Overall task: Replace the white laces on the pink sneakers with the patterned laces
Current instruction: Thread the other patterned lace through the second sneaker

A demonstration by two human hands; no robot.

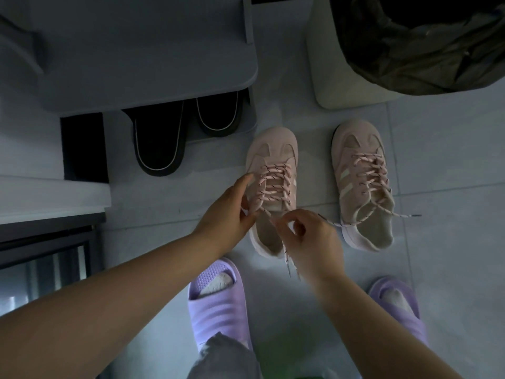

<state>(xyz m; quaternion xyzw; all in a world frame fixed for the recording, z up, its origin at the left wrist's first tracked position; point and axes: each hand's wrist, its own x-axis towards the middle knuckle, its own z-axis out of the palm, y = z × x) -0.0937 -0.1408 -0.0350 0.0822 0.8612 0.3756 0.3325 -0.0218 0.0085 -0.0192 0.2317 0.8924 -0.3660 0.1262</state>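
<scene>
My left grip (229,212) pinches the patterned lace (276,181) at the top eyelets of the pink sneaker (270,149), and my right grip (311,236) pinches its loose ends; I'd pull both sides evenly snug before tying. It stands beside its mate (363,170) on a dim tiled floor (437,160), near black slippers (158,143) and a lined bin (410,50).

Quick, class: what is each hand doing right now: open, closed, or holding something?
Left hand: curled against the sneaker, apparently pinching its patterned lace.
Right hand: pinching that lace's other end, which hangs down.
</scene>
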